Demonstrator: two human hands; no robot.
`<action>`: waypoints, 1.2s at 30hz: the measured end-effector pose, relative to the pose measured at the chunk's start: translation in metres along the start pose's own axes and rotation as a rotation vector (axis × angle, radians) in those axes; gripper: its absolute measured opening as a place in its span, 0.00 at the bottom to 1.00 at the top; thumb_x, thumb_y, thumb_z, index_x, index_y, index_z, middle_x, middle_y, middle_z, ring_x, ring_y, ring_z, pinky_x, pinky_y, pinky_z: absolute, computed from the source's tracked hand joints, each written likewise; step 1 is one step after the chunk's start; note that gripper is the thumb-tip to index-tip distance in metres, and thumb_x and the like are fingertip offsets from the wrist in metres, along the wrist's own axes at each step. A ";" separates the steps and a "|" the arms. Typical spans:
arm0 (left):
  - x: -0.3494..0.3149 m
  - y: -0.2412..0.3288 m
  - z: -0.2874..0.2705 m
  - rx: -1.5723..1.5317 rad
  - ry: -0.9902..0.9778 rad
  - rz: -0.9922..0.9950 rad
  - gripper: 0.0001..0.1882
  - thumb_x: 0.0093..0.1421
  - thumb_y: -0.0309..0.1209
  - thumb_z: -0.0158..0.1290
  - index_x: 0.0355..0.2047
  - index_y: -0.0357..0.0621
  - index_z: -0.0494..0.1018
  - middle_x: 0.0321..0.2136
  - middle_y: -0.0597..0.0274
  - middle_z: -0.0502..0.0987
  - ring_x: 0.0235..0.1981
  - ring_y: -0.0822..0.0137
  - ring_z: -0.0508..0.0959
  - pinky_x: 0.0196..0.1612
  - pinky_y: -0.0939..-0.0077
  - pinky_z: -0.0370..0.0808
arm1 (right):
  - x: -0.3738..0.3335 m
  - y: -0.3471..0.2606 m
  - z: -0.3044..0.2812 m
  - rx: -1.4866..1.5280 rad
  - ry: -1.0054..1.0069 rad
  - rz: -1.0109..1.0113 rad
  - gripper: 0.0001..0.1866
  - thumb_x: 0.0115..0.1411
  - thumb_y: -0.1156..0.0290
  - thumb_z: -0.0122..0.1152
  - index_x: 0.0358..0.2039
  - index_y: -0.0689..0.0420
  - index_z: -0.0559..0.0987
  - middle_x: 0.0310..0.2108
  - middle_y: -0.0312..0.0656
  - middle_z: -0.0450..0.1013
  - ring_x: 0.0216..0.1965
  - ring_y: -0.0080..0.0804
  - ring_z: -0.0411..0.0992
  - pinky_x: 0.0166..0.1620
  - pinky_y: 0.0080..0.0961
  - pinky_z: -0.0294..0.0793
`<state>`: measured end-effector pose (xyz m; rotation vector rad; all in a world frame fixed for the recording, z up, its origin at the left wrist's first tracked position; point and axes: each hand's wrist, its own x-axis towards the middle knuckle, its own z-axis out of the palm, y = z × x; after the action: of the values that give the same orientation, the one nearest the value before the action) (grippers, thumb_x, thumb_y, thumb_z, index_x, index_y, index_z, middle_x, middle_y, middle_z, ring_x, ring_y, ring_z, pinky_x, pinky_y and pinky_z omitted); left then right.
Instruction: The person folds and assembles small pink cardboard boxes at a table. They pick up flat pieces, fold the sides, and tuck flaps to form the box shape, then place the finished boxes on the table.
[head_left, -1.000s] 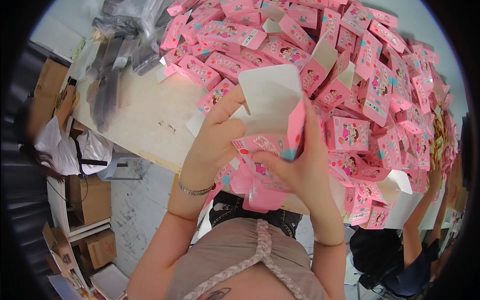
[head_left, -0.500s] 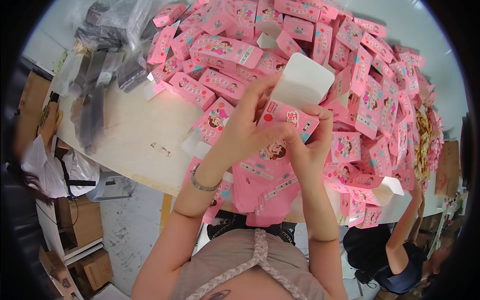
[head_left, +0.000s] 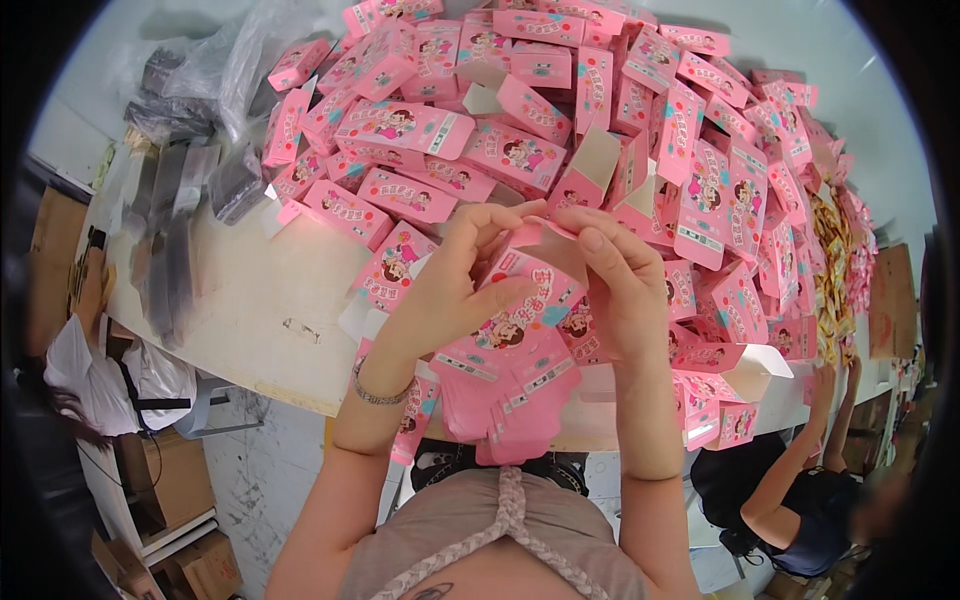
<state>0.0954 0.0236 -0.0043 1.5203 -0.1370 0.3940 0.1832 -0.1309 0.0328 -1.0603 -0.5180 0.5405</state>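
Between my hands is a pink carton [head_left: 535, 290] with a cartoon figure printed on it, its top end toward the pile. My left hand [head_left: 450, 285] grips it from the left, thumb across the front panel and fingers near the top edge. At the upper right, my right hand [head_left: 628, 285] has thumb and fingers closed on the folded top flap. Just below, a stack of flat pink cartons [head_left: 510, 405] lies at the table's near edge.
A large heap of pink cartons [head_left: 520, 155] covers the far side of the table [head_left: 245, 290]. Grey packs in clear plastic [head_left: 170, 230] lie at the left. Gold-coloured packets [head_left: 832, 270] are at the right, where another person's arms [head_left: 815, 440] reach in. Another person is at the far left.
The raised white-inside top flap has been folded down toward the carton's opening. My right hand's fingers have moved up onto that flap. The whole view has shifted slightly.
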 end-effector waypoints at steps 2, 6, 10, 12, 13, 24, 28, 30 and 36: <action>-0.003 -0.001 -0.001 0.028 -0.011 0.045 0.35 0.52 0.30 0.62 0.56 0.45 0.55 0.54 0.55 0.65 0.46 0.72 0.69 0.48 0.75 0.68 | -0.001 -0.006 0.002 0.098 -0.078 0.044 0.12 0.60 0.74 0.56 0.43 0.65 0.77 0.47 0.45 0.71 0.48 0.33 0.71 0.50 0.33 0.77; -0.003 0.006 0.000 0.054 -0.045 0.093 0.37 0.50 0.36 0.64 0.55 0.44 0.56 0.58 0.50 0.62 0.53 0.65 0.67 0.54 0.67 0.67 | -0.008 -0.019 0.001 0.014 -0.008 0.208 0.15 0.57 0.78 0.59 0.46 0.63 0.77 0.49 0.47 0.71 0.49 0.34 0.71 0.52 0.31 0.74; -0.001 0.011 0.000 -0.019 -0.060 0.105 0.38 0.49 0.40 0.64 0.56 0.43 0.58 0.59 0.48 0.60 0.59 0.59 0.64 0.58 0.62 0.66 | -0.014 -0.015 0.005 -0.399 -0.051 -0.059 0.14 0.58 0.76 0.60 0.46 0.61 0.78 0.50 0.45 0.72 0.50 0.31 0.71 0.51 0.26 0.72; 0.001 0.006 -0.006 0.102 -0.075 0.109 0.34 0.50 0.41 0.64 0.54 0.47 0.62 0.59 0.57 0.62 0.42 0.73 0.66 0.42 0.76 0.67 | -0.017 -0.011 0.007 -0.636 -0.063 -0.202 0.14 0.58 0.74 0.60 0.46 0.61 0.78 0.51 0.44 0.72 0.51 0.29 0.70 0.50 0.23 0.72; 0.001 0.005 -0.006 0.115 -0.067 0.121 0.32 0.51 0.41 0.63 0.54 0.48 0.63 0.59 0.60 0.63 0.37 0.76 0.66 0.37 0.80 0.66 | -0.016 -0.007 0.007 -0.757 -0.083 -0.302 0.14 0.59 0.73 0.59 0.46 0.59 0.78 0.51 0.44 0.72 0.50 0.26 0.71 0.49 0.22 0.72; -0.001 0.010 0.001 -0.009 -0.069 0.038 0.29 0.54 0.39 0.61 0.53 0.46 0.64 0.59 0.55 0.62 0.47 0.67 0.62 0.48 0.71 0.61 | -0.012 -0.021 0.008 -0.723 -0.031 -0.098 0.13 0.57 0.74 0.61 0.44 0.59 0.79 0.48 0.47 0.74 0.36 0.21 0.76 0.35 0.19 0.75; -0.004 0.008 0.003 -0.034 -0.064 0.078 0.26 0.56 0.36 0.59 0.52 0.44 0.64 0.58 0.49 0.62 0.59 0.59 0.64 0.59 0.64 0.63 | -0.019 -0.019 0.006 -0.628 -0.079 -0.103 0.12 0.55 0.78 0.62 0.42 0.60 0.79 0.48 0.47 0.73 0.39 0.24 0.76 0.37 0.20 0.75; -0.003 0.018 0.006 -0.118 -0.029 -0.018 0.24 0.56 0.35 0.59 0.51 0.44 0.65 0.57 0.49 0.63 0.58 0.59 0.65 0.58 0.65 0.64 | -0.019 -0.012 0.004 -0.363 -0.004 -0.105 0.13 0.55 0.79 0.62 0.42 0.61 0.79 0.49 0.48 0.73 0.43 0.27 0.74 0.41 0.20 0.75; -0.003 0.013 0.004 -0.149 -0.057 0.088 0.21 0.56 0.30 0.58 0.49 0.45 0.66 0.56 0.55 0.64 0.50 0.69 0.69 0.48 0.74 0.68 | -0.034 0.007 0.001 -0.455 -0.022 -0.357 0.14 0.57 0.75 0.61 0.44 0.64 0.77 0.54 0.52 0.68 0.55 0.37 0.67 0.52 0.28 0.69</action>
<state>0.0884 0.0192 0.0075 1.3825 -0.2726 0.4017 0.1559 -0.1493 0.0223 -1.3546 -0.8554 0.1160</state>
